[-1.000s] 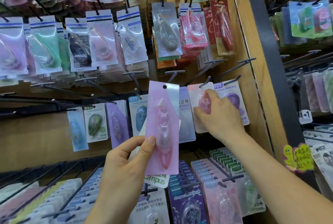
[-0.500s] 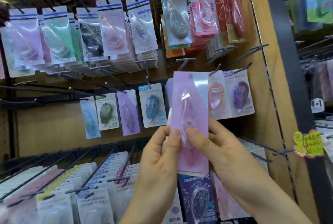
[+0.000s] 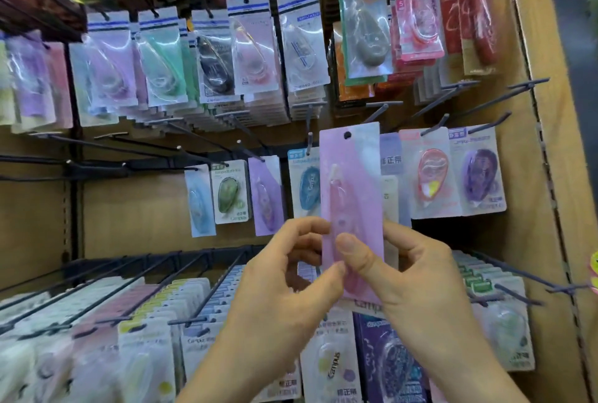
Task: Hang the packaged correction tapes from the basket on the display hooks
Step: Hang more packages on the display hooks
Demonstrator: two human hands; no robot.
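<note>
The left hand point(image 3: 284, 289) and right hand point(image 3: 420, 289) each hold in a pinching grip the long pink plastic-fronted correction-tape card point(image 3: 351, 182), upright, hang-hole uppermost.

1 view only: head cam, wide-angle, facing fwd & a bit down at the rack. V. close: left hand point(image 3: 284, 289) & right hand point(image 3: 417, 279) fill lower centre, their grip on the pink pack point(image 3: 351, 182) approx mid-frame. Hooks point(image 3: 449, 96) above the grip seen from under; rows point(image 3: 161, 338) below the grip seen from over. Wooden side panel point(image 3: 550, 159) right of the grip leans w/ the lens.
</note>
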